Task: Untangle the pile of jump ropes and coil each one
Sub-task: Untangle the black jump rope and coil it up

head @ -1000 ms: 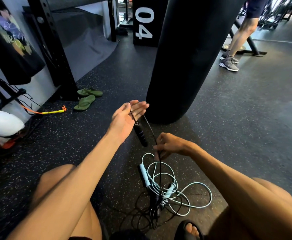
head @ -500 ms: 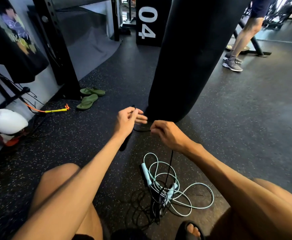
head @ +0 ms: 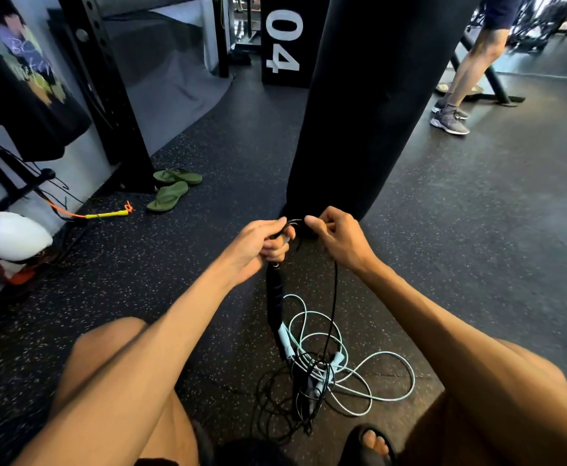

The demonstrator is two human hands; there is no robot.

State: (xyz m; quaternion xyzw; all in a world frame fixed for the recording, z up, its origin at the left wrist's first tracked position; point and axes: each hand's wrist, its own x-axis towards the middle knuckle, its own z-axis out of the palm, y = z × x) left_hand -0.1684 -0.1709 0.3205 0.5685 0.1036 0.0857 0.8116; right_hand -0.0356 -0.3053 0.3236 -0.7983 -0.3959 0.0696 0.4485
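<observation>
Looking down from the head camera, I log the largest item first: the black punching bag [head: 369,105] hangs over the speckled rubber floor [head: 477,247], its lower end just behind my hands. A black box marked "04" [head: 284,42] stands farther back, and a pair of green sandals [head: 173,188] lies to the left beside the black rack upright [head: 107,95]. Another person's legs [head: 470,68] show at upper right.

On the floor between my knees the pile is still tangled: the pale blue jump rope [head: 359,375] lies in loose loops, with thin black cord crossing through it.

Change against half a second ago: both hands have come closer together and now nearly touch, where before a short span of cord showed between them. The left hand [head: 258,245] is clenched on the black jump rope [head: 334,297] just above its black handle [head: 274,294], which now hangs straight down below the fist; earlier it sat angled behind the wrist. The right hand [head: 337,237] pinches the same cord between thumb and fingers [head: 312,223], forming a small loop between the two hands. From the right hand the cord drops straight into the pile.

A yellow-handled rope [head: 107,215] with orange cord lies well apart at left.
</observation>
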